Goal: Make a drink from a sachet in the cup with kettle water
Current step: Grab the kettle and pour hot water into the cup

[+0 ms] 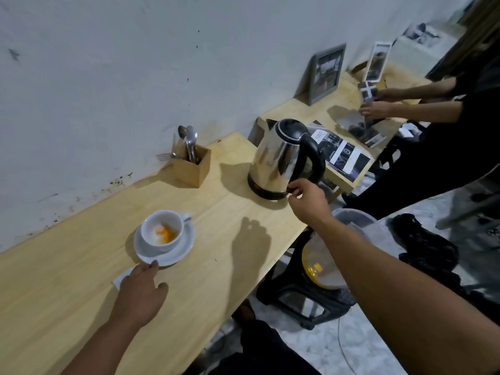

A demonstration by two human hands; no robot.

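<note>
A white cup [162, 228] stands on a white saucer [178, 251] on the wooden table; orange powder lies in its bottom. My left hand [142, 292] rests flat on the table just in front of the saucer, one fingertip touching its rim, partly covering a white sachet [121, 277]. A steel kettle [278, 158] with a black lid and handle sits on its base at the table's right end. My right hand [307, 200] is at the foot of the handle, with finger and thumb pinched on the small switch there.
A wooden box [192, 166] with spoons and a fork stands by the wall. Another person [384, 104] handles photos on the adjoining table, where framed pictures [326, 73] lean on the wall. A black stool [305, 299] with a plastic container stands off the table's edge.
</note>
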